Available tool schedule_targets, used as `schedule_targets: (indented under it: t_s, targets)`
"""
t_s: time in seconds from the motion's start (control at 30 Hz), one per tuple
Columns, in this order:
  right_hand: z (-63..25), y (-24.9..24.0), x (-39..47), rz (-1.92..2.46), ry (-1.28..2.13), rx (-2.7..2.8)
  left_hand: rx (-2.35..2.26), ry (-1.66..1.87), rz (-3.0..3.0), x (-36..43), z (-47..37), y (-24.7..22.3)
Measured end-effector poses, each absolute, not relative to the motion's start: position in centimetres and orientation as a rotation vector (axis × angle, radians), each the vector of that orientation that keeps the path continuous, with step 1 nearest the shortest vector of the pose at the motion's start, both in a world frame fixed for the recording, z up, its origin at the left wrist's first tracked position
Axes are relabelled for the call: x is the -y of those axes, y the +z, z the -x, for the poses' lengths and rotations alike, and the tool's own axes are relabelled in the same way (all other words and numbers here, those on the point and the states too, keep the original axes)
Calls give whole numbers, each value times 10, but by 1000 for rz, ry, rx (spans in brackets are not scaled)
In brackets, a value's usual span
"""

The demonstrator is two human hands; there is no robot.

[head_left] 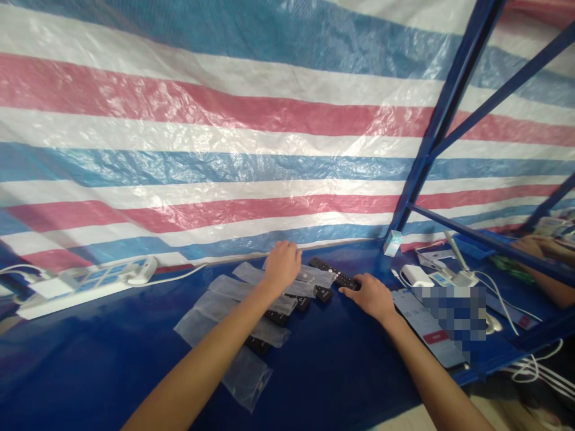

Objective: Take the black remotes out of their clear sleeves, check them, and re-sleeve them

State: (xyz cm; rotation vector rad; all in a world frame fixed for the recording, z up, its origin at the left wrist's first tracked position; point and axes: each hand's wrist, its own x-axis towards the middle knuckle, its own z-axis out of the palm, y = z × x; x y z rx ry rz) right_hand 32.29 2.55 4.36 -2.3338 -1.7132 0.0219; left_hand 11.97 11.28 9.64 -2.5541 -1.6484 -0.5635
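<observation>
Several black remote controls, partly inside clear plastic sleeves [215, 305], lie in a slanted row on the blue table. My left hand [283, 266] is over the far end of this row, its fingers curled down among the sleeves; what they hold, if anything, is hidden. At the row's right end is a black remote control [335, 274] with light buttons. My right hand [371, 294] grips its near end between thumb and fingers. A plastic sleeve [314, 275] lies against that remote's left side.
A white power strip [90, 287] stands at the left. To the right are a tablet-like device with a lit screen [431, 329], white chargers [417, 275] with cables, and a small box [392, 243]. A blue metal frame [417, 173] rises there. Another person's arm [545, 269] shows far right.
</observation>
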Motion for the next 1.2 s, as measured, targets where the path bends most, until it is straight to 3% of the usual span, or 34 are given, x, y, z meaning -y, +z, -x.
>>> schedule_targets:
  t_s: [0.33, 0.5, 0.7, 1.0, 1.2]
  targets:
    - [-323, 49, -14, 2414, 80, 1715, 1457, -113, 2710, -49, -184, 87]
    - [-331, 52, 15, 2416, 44, 1690, 1243, -114, 2768, -44, -187, 80]
    - [-354, 55, 73, 2428, -165, 1479, 555, -237, 2798, -20, -190, 59]
    - [-377, 44, 143, 2310, -240, 1377, 137, -310, 2852, 5, -198, 34]
    - [-376, 41, 158, 2278, -271, 1369, 651, -179, 2928, -10, -207, 41]
